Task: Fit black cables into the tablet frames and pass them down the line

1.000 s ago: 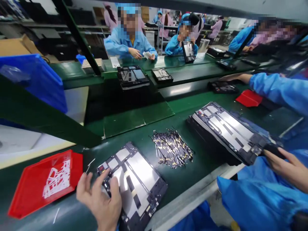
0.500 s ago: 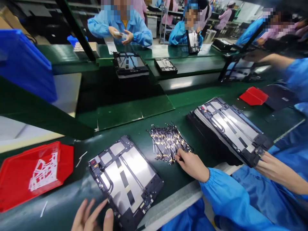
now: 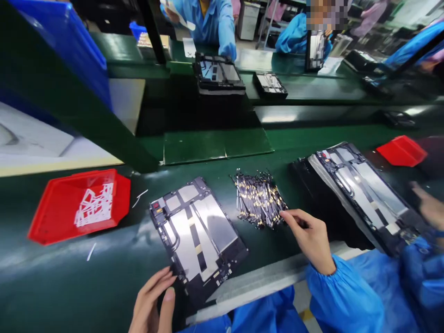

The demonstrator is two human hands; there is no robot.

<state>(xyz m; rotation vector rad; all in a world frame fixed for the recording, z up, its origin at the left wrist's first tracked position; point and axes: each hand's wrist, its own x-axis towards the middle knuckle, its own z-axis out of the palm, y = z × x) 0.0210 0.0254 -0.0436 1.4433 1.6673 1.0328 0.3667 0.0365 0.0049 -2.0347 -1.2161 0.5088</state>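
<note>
A tablet [image 3: 182, 247] without its cover, with silver panels and black strips, lies flat on the green bench. My left hand [image 3: 154, 298] is at its lower left edge, fingers apart, fingertips at the rim; the hand grips nothing. To the right lies a pile of thin cables [image 3: 258, 199], black with gold-coloured ends. My right hand [image 3: 310, 233] is at the pile's lower right edge, thumb and forefinger pinched on a cable end. The other fingers are curled in.
A red bin [image 3: 57, 208] with white strips stands left, with loose white strips beside it. Right of the cables is a tablet stack [image 3: 374, 194], near a co-worker's hand [image 3: 432, 206]. Another red bin [image 3: 402, 150] lies beyond. A green post [image 3: 114, 134] slants at left.
My view has shifted, so the bench things appear farther right and higher. My left fingers are closer together at the tablet's edge. A person opposite now reaches to the far stack; the right-hand co-worker's hand left the near stack.
</note>
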